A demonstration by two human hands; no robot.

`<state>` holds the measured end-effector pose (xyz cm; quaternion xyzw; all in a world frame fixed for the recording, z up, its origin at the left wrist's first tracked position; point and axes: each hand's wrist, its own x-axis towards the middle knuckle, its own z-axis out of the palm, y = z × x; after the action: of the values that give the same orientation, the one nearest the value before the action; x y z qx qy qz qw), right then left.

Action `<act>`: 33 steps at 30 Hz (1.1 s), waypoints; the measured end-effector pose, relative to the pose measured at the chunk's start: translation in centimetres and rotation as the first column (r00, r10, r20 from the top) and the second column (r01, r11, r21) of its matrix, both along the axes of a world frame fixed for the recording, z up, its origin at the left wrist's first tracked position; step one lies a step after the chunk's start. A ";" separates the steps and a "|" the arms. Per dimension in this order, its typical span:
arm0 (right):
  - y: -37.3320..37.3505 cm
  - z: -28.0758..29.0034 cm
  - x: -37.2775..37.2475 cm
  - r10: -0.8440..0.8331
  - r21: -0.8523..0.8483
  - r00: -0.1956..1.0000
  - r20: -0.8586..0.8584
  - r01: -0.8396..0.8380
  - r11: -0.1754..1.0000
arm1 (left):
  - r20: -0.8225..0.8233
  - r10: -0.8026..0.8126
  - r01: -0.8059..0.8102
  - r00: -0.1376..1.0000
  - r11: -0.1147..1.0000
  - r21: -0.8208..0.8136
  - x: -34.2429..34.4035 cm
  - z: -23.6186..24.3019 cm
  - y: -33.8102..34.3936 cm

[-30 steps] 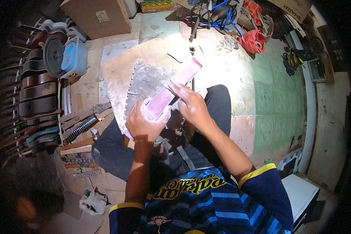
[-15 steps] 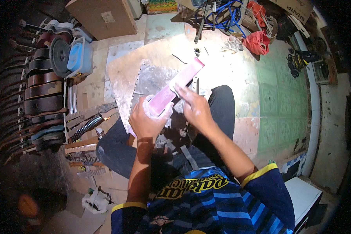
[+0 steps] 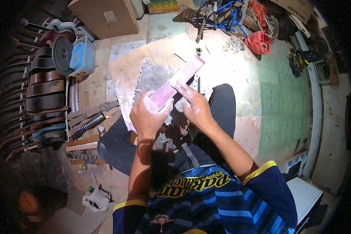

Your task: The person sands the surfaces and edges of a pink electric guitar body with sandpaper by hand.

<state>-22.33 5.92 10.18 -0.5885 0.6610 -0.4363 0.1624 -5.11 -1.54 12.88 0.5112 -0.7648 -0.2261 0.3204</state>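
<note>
A long, flat pink bar slants up and to the right above my lap, streaked with pale dust. My left hand is closed around its lower end, the thumb along the near edge. Against the bar's middle press the fingertips of my right hand; white dust coats them, and whatever small thing they may pinch is hidden. Both hands are powdered white. Beneath the bar lies a dusty grey mat with a notched edge, on a brown board.
Guitar bodies are stacked at the left beside a clear tub with blue inside. A black coil spring and fretted necks lie left of my knee. Blue tubing and a red bag sit at the far right.
The pink bar and both hands stay in nearly the same place. My right fingertips have shifted very slightly along the bar, and the whole view has moved a little.
</note>
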 end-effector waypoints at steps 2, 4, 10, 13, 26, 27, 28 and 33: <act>-0.6 0.1 -0.8 -0.014 0.044 0.999 -0.048 0.016 0.999 | 0.008 -0.009 0.009 1.000 1.000 -0.004 -0.1 -0.2 0.4; -2.9 -0.2 -2.4 -0.035 -0.006 0.993 -0.111 0.035 0.999 | 0.010 -0.008 0.008 1.000 1.000 -0.016 -0.3 0.0 0.4; -0.9 -0.3 -0.9 -0.028 0.061 0.998 -0.062 0.031 0.998 | 0.007 -0.013 0.014 1.000 1.000 -0.008 0.0 -0.1 0.2; -3.0 0.6 -4.0 -0.079 0.013 0.980 -0.183 0.083 0.996 | -0.018 -0.021 0.021 1.000 0.999 -0.040 -0.3 -0.3 0.5; -1.3 0.3 -3.5 0.007 0.006 0.964 -0.266 -0.006 1.000 | -0.007 -0.026 0.026 1.000 0.999 -0.019 -0.1 -0.2 0.8; -2.7 0.3 -5.7 -0.051 -0.027 0.953 -0.297 0.046 0.999 | -0.021 -0.027 0.026 0.999 0.999 -0.019 -0.2 -0.1 1.0; -3.1 0.2 -6.6 -0.112 -0.053 0.940 -0.321 0.100 0.994 | -0.030 -0.031 0.031 0.999 0.999 -0.013 -0.1 -0.2 1.4; -0.3 -1.5 -2.6 0.063 0.050 0.960 -0.274 -0.051 0.997 | 0.023 -0.037 0.038 0.999 0.998 -0.042 0.0 -1.0 1.6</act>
<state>-24.89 5.61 8.68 -0.6585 0.6693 -0.3311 0.0940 -5.14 0.10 11.93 0.4924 -0.7824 -0.2102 0.3182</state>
